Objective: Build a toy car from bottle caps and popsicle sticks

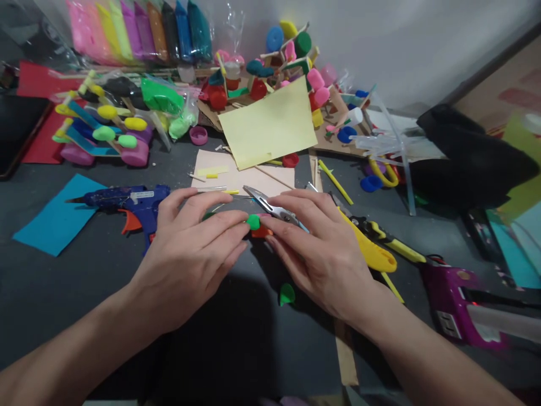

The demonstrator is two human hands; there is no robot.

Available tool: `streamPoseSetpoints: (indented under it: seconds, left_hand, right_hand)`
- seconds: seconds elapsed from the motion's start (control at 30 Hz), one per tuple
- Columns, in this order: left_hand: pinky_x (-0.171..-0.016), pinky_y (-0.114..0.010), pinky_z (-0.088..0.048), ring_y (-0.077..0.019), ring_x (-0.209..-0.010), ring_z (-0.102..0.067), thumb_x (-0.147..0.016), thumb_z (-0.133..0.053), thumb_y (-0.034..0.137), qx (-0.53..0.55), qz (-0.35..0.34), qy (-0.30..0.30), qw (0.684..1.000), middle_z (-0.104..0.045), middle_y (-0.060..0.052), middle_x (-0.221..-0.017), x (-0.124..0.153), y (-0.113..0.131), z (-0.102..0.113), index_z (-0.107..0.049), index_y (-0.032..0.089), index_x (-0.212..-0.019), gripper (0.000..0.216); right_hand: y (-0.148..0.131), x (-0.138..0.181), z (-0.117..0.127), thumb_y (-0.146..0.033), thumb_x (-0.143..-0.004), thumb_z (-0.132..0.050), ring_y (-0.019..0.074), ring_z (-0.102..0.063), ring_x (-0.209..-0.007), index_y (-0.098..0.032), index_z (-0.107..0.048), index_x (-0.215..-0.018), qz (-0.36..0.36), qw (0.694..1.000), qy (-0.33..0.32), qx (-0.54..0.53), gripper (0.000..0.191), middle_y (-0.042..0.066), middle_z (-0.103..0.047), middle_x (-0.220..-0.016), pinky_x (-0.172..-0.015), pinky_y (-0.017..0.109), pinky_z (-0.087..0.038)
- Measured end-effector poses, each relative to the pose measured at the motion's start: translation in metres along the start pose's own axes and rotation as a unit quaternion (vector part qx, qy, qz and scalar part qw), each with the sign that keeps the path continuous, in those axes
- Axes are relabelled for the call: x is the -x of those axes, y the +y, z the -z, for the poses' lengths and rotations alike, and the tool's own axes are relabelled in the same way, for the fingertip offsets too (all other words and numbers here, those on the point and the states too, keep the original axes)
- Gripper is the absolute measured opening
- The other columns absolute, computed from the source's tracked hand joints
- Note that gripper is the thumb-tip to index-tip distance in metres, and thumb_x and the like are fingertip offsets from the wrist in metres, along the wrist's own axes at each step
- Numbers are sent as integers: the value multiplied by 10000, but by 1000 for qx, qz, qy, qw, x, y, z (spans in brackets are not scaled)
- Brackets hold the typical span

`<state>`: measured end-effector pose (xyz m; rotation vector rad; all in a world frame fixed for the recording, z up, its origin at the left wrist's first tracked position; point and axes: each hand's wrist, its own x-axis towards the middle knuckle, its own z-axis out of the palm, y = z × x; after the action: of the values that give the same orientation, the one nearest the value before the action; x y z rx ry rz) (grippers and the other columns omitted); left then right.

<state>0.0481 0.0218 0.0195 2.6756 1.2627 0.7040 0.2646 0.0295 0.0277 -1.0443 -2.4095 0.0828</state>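
My left hand (192, 248) and my right hand (321, 242) meet over the middle of the dark table. Between their fingertips is a small lump of bright green clay (253, 221), pinched by my left fingers. A red-orange piece (262, 230) lies against it, held at my right index finger and thumb; its full shape is hidden. Just beyond my right fingers lies a silver metal cutting tool (270, 207), partly covered by that hand. A small green clay scrap (287, 294) rests on the table, nearer to me.
A blue glue gun (127, 197) lies left on blue paper (59, 214). Right are a yellow-handled tool (376, 248) and a purple power box (450, 299). Behind stand a toy car (105, 132), yellow paper (270, 124), coloured clay packets (143, 31) and clay models (291, 51).
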Motion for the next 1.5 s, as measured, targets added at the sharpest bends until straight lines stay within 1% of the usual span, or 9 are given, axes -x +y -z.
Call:
streamPoseSetpoints:
  seconds: [0.13,0.27,0.5,0.63,0.77,0.9,1.17,1.33,1.5]
  left_hand:
    - [-1113,-534,-295,-300,-1231,-559,-959,-559,220,-11,-9,7,1000,-751,-46,-1171,1,0,0,-694,194,-1141,228]
    - [-1120,-535,-295,-294,-1215,-576,-947,-579,203,1,-3,36,999,-753,-43,-1178,1,2,1,-687,199,-1161,240]
    - [-1130,-535,-285,-296,-1271,-549,-966,-555,194,-27,-37,8,999,-728,-33,-1264,0,4,1,-666,189,-1202,261]
    - [-1146,-538,-287,-283,-1271,-554,-954,-580,181,-22,-16,23,999,-724,-38,-1263,0,3,2,-660,196,-1206,265]
    - [-1131,-580,-321,-315,-1282,-548,-937,-596,191,-17,11,51,998,-717,-78,-1255,2,0,5,-648,195,-1214,282]
    - [-1120,-591,-345,-332,-1282,-550,-919,-605,177,0,10,61,998,-724,-87,-1230,3,0,5,-655,195,-1182,268]
    - [-1112,-580,-368,-321,-1258,-570,-907,-608,153,29,5,73,997,-736,-79,-1198,3,-2,2,-653,216,-1163,267]
    - [-1074,-523,-432,-305,-1235,-577,-905,-620,139,56,6,81,995,-739,-97,-1183,1,-4,2,-663,167,-1154,255]
    - [-1059,-495,-443,-283,-1198,-588,-934,-597,165,70,35,73,994,-746,-94,-1151,1,-4,0,-682,156,-1130,214]
  right_hand:
    - [0,0,0,-160,-930,-602,302,-584,-1132,-95,-739,-1069,-9,1000,1,-8,205,194,-690,-1168,-982,491,-525]
    - [1,2,-1,-159,-925,-612,306,-590,-1128,-77,-736,-1089,-8,1000,0,-8,221,200,-690,-1164,-987,495,-522]
    - [2,3,-2,-146,-924,-608,312,-591,-1130,-71,-740,-1077,-5,1000,0,0,215,202,-699,-1157,-989,505,-522]
    - [2,3,0,-162,-926,-612,308,-588,-1142,-74,-726,-1087,-13,1000,-2,-1,216,194,-696,-1165,-996,496,-518]
    - [4,1,-4,-218,-925,-640,310,-567,-1164,-68,-699,-1141,-15,1000,4,-3,269,194,-683,-1191,-1016,498,-503]
    - [6,-4,-12,-274,-941,-629,313,-525,-1230,-96,-685,-1192,-30,999,-10,-19,313,188,-662,-1237,-1059,511,-477]
    - [6,-8,-18,-285,-949,-620,299,-537,-1241,-179,-701,-1087,-44,997,-5,-57,192,148,-682,-1224,-1039,530,-486]
    - [7,-8,-18,-268,-943,-635,275,-566,-1204,-173,-701,-1070,-51,995,18,-86,172,145,-695,-1193,-1023,497,-496]
    - [9,-7,-18,-240,-933,-653,238,-593,-1149,-175,-710,-1047,-78,987,32,-134,144,126,-701,-1165,-1001,454,-492]
